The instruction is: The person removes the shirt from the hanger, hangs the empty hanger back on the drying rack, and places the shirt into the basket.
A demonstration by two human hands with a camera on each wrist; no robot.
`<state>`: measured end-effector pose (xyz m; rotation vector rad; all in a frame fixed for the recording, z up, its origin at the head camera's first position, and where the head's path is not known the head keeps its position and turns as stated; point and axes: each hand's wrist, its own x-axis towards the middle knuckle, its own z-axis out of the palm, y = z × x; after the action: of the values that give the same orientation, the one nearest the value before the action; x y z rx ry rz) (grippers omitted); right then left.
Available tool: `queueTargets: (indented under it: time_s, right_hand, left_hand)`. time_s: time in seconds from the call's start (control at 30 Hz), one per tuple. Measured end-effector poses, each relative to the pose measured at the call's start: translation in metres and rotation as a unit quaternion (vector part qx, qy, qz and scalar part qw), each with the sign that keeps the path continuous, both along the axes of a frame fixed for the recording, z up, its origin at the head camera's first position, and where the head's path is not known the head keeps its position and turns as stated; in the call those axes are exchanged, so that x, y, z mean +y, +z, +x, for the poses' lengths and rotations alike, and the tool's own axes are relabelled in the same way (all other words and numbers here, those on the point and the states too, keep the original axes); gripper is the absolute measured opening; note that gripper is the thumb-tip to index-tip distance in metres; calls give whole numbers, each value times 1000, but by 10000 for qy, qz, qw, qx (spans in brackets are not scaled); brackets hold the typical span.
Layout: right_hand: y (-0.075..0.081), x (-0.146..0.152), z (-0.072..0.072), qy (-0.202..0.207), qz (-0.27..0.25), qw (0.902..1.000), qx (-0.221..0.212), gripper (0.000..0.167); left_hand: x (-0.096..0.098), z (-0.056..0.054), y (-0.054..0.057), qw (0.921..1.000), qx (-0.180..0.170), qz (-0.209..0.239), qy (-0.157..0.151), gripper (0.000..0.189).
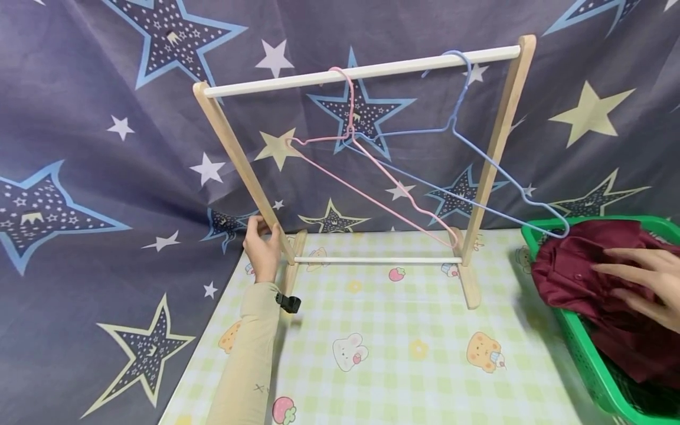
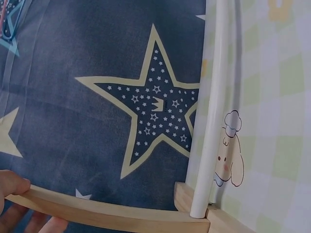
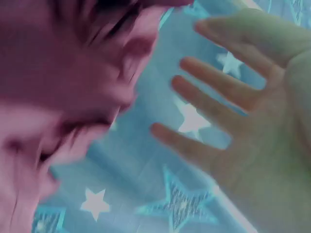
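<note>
A small clothes rack with wooden posts and a white top rail (image 1: 287,82) stands on the table. My left hand (image 1: 262,251) grips its left post (image 1: 239,162) low down; the left wrist view has the thumb (image 2: 13,183) over the wood and fingers beneath. Over a heap of maroon cloth (image 1: 568,265), a garment with a button showing, is my right hand (image 1: 656,280), fingers spread. In the right wrist view a gap shows between this hand (image 3: 265,141) and the garment (image 3: 63,73). A pink hanger (image 1: 351,97) and a blue hanger (image 1: 466,85) hang bare from the rail.
The garment lies in a green plastic basket (image 1: 576,348) at the right, with dark cloth under it. A checked cloth with cartoon prints (image 1: 382,319) covers the table. Behind and left hangs a dark star-patterned curtain (image 1: 159,147). The blue hanger's right end reaches toward the basket's rim.
</note>
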<state>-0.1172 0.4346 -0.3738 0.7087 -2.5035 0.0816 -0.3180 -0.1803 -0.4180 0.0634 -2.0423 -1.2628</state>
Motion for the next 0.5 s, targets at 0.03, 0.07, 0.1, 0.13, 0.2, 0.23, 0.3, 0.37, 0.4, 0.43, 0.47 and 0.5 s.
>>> queueTargets:
  time_s: [0.03,0.07,0.1,0.13,0.2,0.23,0.3,0.37,0.4,0.43,0.47,0.5]
  right_hand:
    - [5,-11,-3,83,-18,9999,-101,64]
    - [8,-21,-6,196,-62,9995,-221,62]
    - [10,-29,-10,327,-53,9989,-325,54]
    - [11,-36,-14,425,-19,9983,-405,50]
    - [11,-48,-21,516,246,9966,-597,51]
    - [9,-52,-24,530,349,9956,-692,53]
    - [5,-58,-29,462,559,9932,-907,56]
    - [0,-60,-32,341,729,9914,-1033,56]
    - [-2,-60,-33,272,833,9899,-1113,56]
    - [-4,-60,-34,192,898,9887,-1189,56]
    - [-6,-60,-35,128,962,9876,-1235,55]
    - [-7,-60,-35,62,1008,9865,-1286,54]
  left_hand:
    - [-1,0,0,10000,-11,-10,-9,18]
    - [-2,0,0,10000,-18,-22,-16,19]
    - [-2,0,0,10000,-27,-28,-14,19]
    - [-3,0,0,10000,-29,-27,-10,19]
    - [-3,0,0,10000,-59,-19,18,18]
    - [-4,1,1,10000,-68,-11,30,18]
    - [-3,2,2,10000,-72,22,15,18]
    - [-2,3,3,9999,-104,24,-22,19]
    - [-2,3,4,9999,-115,17,-45,19]
    - [-1,4,4,9999,-136,7,-60,19]
    - [-1,4,4,9999,-152,-4,-72,19]
    - [-1,3,4,9998,-168,-20,-62,19]
